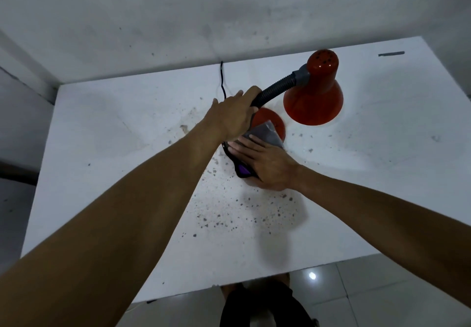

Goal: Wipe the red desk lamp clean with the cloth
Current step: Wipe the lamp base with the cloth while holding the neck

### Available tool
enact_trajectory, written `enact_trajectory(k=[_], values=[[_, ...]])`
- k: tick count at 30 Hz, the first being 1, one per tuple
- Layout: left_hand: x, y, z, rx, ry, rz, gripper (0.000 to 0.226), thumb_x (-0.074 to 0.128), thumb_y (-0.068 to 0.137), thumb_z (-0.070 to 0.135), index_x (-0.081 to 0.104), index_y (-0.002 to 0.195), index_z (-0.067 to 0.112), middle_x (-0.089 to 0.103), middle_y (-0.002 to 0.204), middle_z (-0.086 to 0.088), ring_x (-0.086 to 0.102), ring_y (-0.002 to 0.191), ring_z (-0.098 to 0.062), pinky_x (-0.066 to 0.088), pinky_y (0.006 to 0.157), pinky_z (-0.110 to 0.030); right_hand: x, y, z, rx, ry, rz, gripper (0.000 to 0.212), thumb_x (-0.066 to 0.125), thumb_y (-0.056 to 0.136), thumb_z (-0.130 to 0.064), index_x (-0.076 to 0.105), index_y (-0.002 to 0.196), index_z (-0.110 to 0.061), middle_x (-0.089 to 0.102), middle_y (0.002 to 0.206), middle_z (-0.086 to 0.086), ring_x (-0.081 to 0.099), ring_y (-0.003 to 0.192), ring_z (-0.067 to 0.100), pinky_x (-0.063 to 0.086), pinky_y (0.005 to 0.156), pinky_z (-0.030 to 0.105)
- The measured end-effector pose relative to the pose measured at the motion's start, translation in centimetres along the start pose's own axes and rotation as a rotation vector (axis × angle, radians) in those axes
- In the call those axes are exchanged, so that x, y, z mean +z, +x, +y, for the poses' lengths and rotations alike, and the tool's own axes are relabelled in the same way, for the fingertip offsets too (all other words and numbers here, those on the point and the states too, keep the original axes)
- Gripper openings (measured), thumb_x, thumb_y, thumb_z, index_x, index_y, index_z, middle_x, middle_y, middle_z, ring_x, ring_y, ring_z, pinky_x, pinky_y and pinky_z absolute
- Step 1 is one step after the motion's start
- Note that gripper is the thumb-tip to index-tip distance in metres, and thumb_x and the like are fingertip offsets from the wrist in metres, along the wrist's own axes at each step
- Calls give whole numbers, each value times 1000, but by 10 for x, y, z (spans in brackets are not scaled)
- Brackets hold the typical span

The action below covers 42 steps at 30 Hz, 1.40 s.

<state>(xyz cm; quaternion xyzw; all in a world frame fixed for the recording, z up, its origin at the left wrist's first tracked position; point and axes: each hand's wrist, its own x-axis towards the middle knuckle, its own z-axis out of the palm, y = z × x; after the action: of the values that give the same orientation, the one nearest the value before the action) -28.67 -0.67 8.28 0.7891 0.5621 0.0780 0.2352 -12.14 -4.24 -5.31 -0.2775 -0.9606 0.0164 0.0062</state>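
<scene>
The red desk lamp stands on the white table (102, 174). Its bell-shaped shade (314, 97) points down at the right, joined by a black flexible neck (276, 88) to a round red base (270, 121). My left hand (234, 115) is wrapped around the lower end of the neck. My right hand (265, 166) presses a grey cloth (267, 135) flat against the near side of the base. A dark purple edge of the cloth (242, 170) sticks out under my fingers.
A black cord (222, 79) runs from the lamp to the table's back edge by the wall. Dark specks and stains (242, 212) cover the table in front of the lamp. A small grey strip (391, 54) lies at the far right. Tiled floor shows below the front edge.
</scene>
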Motion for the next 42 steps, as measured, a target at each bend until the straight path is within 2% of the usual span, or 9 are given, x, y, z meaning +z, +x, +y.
enact_trajectory(k=[5, 11, 15, 21, 26, 30, 34, 39, 42], values=[[-1, 0, -2, -2, 1, -4, 26, 36, 104, 23, 38, 130, 20, 51, 84, -1, 41, 60, -10, 44, 93, -61, 0, 23, -13, 64, -37, -3, 81, 32, 97, -53, 33, 157, 1, 40, 161, 19, 32, 153, 31, 18, 129, 42], [-4, 3, -3, 10, 23, -24, 24, 36, 103, 24, 38, 127, 21, 54, 90, -3, 42, 64, -18, 42, 92, -59, 5, -7, -4, 99, 73, 74, 79, 38, 101, -53, 24, 161, -3, 22, 170, 15, 15, 159, 29, 17, 130, 44], [-1, 2, -7, 25, -10, -16, 23, 35, 103, 25, 39, 126, 21, 52, 81, 0, 43, 58, -12, 44, 87, -56, 4, -38, 7, 301, 224, 109, 81, 33, 101, -57, 13, 164, -9, 14, 172, 10, 7, 160, 22, 13, 131, 44], [1, 2, -7, 36, -13, -10, 23, 35, 103, 25, 38, 125, 23, 58, 86, -5, 45, 59, -11, 46, 84, -55, 1, -31, 30, 507, 408, 203, 73, 43, 98, -46, 24, 163, -17, 23, 171, 1, 10, 160, 24, 18, 128, 55], [-1, 0, -3, 27, -6, -18, 24, 35, 102, 23, 39, 126, 20, 46, 75, 4, 41, 58, -11, 44, 81, -51, -20, 8, 49, 681, 526, 200, 63, 51, 104, -36, 29, 161, -23, 33, 167, 0, 18, 159, 25, 25, 123, 64], [-1, 1, -4, 30, -4, -15, 24, 34, 102, 24, 39, 125, 20, 52, 81, -2, 43, 59, -12, 46, 81, -53, -25, 16, 52, 660, 460, 110, 64, 52, 105, -33, 25, 162, -21, 30, 169, 0, 16, 159, 25, 25, 125, 58], [-2, 1, -4, 25, -7, -4, 23, 35, 103, 24, 39, 125, 19, 53, 83, -5, 41, 57, -13, 45, 80, -52, -9, -10, 27, 564, 326, 156, 74, 50, 97, -37, 25, 163, -14, 27, 169, 5, 15, 159, 29, 17, 128, 55], [-2, 1, -5, 24, -24, -19, 23, 36, 103, 23, 40, 126, 18, 47, 78, 0, 39, 56, -11, 46, 81, -52, 8, -33, -15, 325, 201, 144, 75, 37, 100, -46, 22, 162, -6, 21, 170, 11, 10, 158, 26, 3, 131, 40], [-3, 2, -4, 25, -36, -26, 24, 37, 104, 23, 40, 126, 18, 44, 74, 4, 40, 57, -10, 46, 82, -54, 14, -25, -25, 177, 15, 130, 71, 39, 99, -40, 32, 158, -1, 30, 166, 18, 23, 156, 32, 13, 130, 42]])
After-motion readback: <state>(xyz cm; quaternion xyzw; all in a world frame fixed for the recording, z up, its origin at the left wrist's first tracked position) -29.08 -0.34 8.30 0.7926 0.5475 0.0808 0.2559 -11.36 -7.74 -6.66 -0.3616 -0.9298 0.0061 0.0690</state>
